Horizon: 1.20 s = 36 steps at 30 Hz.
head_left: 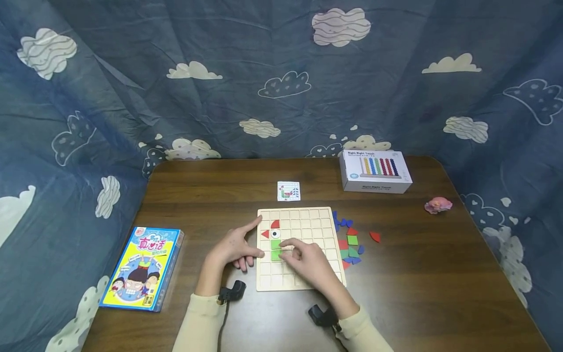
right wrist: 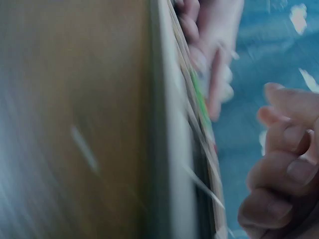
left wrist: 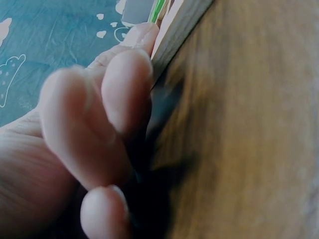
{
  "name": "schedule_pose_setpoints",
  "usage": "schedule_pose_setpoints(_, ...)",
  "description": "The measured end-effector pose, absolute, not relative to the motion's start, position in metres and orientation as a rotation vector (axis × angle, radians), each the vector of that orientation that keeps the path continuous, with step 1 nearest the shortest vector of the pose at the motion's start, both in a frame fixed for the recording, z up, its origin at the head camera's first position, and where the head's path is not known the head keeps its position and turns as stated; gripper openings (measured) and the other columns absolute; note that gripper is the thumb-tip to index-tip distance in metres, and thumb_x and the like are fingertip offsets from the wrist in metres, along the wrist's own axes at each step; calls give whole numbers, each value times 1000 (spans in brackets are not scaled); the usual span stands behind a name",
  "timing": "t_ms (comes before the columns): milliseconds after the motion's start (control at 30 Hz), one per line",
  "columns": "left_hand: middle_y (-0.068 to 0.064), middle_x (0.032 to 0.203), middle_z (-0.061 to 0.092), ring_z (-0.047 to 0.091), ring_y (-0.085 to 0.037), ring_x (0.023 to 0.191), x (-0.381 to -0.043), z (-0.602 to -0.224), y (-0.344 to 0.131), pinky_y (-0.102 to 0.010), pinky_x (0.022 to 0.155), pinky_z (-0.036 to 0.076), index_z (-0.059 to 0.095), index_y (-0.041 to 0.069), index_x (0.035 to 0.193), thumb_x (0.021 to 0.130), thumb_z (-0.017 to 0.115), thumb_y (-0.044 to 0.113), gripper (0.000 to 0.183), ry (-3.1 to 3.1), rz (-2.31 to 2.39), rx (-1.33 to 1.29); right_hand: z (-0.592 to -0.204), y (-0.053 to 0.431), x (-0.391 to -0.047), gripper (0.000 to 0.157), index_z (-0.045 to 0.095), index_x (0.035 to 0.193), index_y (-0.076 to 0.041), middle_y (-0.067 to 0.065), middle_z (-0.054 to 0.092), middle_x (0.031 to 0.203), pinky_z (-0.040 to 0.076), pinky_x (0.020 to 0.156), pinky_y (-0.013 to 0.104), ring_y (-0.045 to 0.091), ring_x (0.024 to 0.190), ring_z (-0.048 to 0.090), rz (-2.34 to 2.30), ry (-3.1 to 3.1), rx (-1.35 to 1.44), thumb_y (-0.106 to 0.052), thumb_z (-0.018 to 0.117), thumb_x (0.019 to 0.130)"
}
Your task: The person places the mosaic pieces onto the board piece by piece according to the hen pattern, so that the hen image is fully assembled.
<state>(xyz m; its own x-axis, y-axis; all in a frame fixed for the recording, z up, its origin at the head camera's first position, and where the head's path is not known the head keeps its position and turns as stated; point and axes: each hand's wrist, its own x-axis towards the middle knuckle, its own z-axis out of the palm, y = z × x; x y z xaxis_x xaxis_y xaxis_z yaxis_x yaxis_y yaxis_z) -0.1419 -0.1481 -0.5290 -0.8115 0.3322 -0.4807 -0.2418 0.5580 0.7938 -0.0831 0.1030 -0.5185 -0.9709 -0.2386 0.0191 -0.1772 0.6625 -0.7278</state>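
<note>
A square wooden grid board [head_left: 303, 247] lies on the table. Near its left side sit a red quarter-round piece [head_left: 275, 224], a red triangle [head_left: 265, 234], an eye piece [head_left: 275, 234] and two green squares [head_left: 275, 244], one below the other. My left hand [head_left: 234, 245] rests against the board's left edge, index finger and thumb spread wide along it, the other fingers bent beneath. Over the board is my right hand [head_left: 305, 261], its thumb and index finger apart beside the green squares. Nothing shows between those fingertips; the right wrist view is blurred, with the other fingers [right wrist: 281, 172] loosely bent.
Loose coloured pieces [head_left: 352, 240] lie along the board's right side, with a red one [head_left: 375, 237] farther off. A small pattern card [head_left: 288, 191] is behind the board. Around stand a white abacus box [head_left: 376, 172], a pink object [head_left: 438, 205] and a yellow-blue box [head_left: 141, 269].
</note>
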Motion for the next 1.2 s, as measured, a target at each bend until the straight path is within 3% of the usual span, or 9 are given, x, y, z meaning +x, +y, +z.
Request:
schedule_pose_setpoints(233,-14,63,73,64,-17,42,-142,-530,-148,-28,41,53,28,52,164,85,91,24,106,2184,1236,30,-510,180,-97,24,77,119,-9,-8,43,59,33,51,22,1,52,35,-1599,2769,-181,-19,78,98)
schedule_pose_setpoints(500,-13,63,73,65,-18,42,-142,-531,-148,-28,42,53,27,52,165,85,91,26,106,2189,1226,34,-516,260,-88,26,74,113,-11,-2,47,67,39,58,28,12,61,45,-1434,2781,123,-33,76,100)
schedule_pose_setpoints(667,-13,63,73,65,-18,42,-142,-529,-148,-27,41,52,28,51,165,85,91,25,105,2187,1218,27,-523,271,-84,22,73,104,-10,-1,50,67,36,57,27,14,63,46,-1102,2777,27,-30,79,97)
schedule_pose_setpoints(867,-13,64,73,65,-18,43,-142,-527,-148,-26,42,51,28,51,165,85,91,26,105,2190,1209,14,-524,266,-88,22,74,103,-12,-1,52,66,34,56,27,15,62,47,-922,2776,27,-32,79,95)
schedule_pose_setpoints(1200,-13,64,73,65,-18,43,-142,-529,-148,-25,42,51,28,52,165,85,91,28,105,2196,1206,9,-525,268,-89,28,75,118,-9,1,53,67,35,55,28,17,60,48,-848,2856,108,-29,78,98)
